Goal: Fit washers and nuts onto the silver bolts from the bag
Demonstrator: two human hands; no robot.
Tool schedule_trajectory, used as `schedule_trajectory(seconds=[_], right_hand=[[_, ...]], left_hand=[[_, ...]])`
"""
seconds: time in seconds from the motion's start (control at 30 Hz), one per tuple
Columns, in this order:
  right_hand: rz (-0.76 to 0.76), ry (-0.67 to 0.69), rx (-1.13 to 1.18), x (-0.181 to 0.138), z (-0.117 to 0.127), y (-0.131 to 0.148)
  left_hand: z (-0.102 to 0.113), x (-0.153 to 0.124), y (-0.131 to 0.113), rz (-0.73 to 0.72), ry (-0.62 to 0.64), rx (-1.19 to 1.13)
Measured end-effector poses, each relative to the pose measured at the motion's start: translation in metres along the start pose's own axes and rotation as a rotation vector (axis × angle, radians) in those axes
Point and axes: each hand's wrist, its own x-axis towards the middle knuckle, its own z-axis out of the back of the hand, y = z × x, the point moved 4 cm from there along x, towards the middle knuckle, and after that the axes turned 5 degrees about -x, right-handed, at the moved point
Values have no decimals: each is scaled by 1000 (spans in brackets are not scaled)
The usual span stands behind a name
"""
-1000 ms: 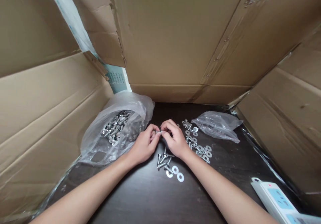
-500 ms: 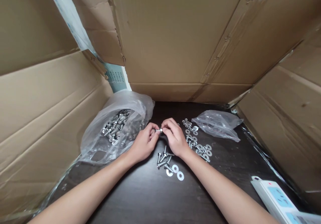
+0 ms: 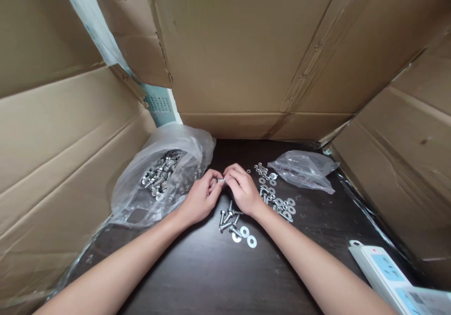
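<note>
Above the dark table, my left hand (image 3: 205,193) and my right hand (image 3: 241,186) meet fingertip to fingertip. Between them is a small silver bolt (image 3: 221,180). My left thumb and forefinger pinch it from the left, while my right fingers close round its right end and hide whatever is there. Just below the hands lies a loose group of bolts (image 3: 228,217), with a few flat washers (image 3: 251,241) at its near side. Beyond my right wrist, more washers (image 3: 291,210), bolts and small nuts (image 3: 260,168) are scattered.
A clear plastic bag (image 3: 123,197) full of bolts (image 3: 162,171) stands open at left. A flatter plastic bag (image 3: 303,167) lies back right. A white power strip (image 3: 378,268) is at front right. Cardboard walls (image 3: 246,47) enclose the dark table (image 3: 197,272) on three sides.
The whole view has shifted slightly. My right fingers now cover more of the bolt's right end, where a hex-shaped part showed before. Both hands keep their pinch.
</note>
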Motion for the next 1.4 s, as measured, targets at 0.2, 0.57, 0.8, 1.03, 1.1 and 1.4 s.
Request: schedule_trajectory(seconds=[0.2, 0.57, 0.8, 1.03, 1.1, 1.4], right_hand=[[-18, -25, -24, 0, 2, 1], [14, -10, -36, 0, 1, -1], [-6, -18, -40, 0, 0, -3], [3, -19, -59, 0, 0, -2], [0, -18, -64, 0, -1, -2], [-27, -38, -21, -1, 3, -1]], left_hand=[[0, 0, -1, 3, -10, -5], [-1, 0, 1, -21, -2, 21], [-1, 1, 1, -10, 5, 20], [0, 1, 2, -7, 5, 9], [0, 1, 2, -12, 5, 13], [0, 1, 1, -5, -23, -29]])
